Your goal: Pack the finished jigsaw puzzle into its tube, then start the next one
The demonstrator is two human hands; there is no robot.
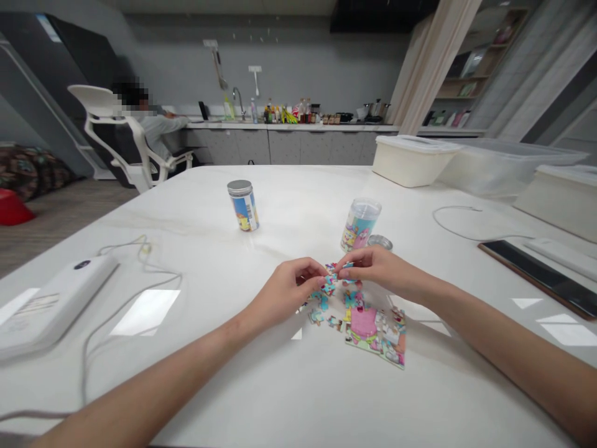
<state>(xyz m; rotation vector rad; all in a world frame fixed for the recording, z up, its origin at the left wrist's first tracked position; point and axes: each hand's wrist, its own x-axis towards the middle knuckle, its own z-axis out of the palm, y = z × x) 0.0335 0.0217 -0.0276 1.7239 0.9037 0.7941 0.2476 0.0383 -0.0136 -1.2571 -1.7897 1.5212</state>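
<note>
A partly joined cartoon jigsaw puzzle lies on the white table just in front of me, with loose pieces at its left edge. My left hand pinches small puzzle pieces above the loose ones. My right hand meets it from the right, its fingers closed on a puzzle piece. Behind the hands stands an open clear puzzle jar with its metal lid lying beside it.
A second, lidded puzzle jar stands farther back left. A white device with a cable lies at the left. White bins and a dark tablet are at the right. A person sits in a white chair beyond.
</note>
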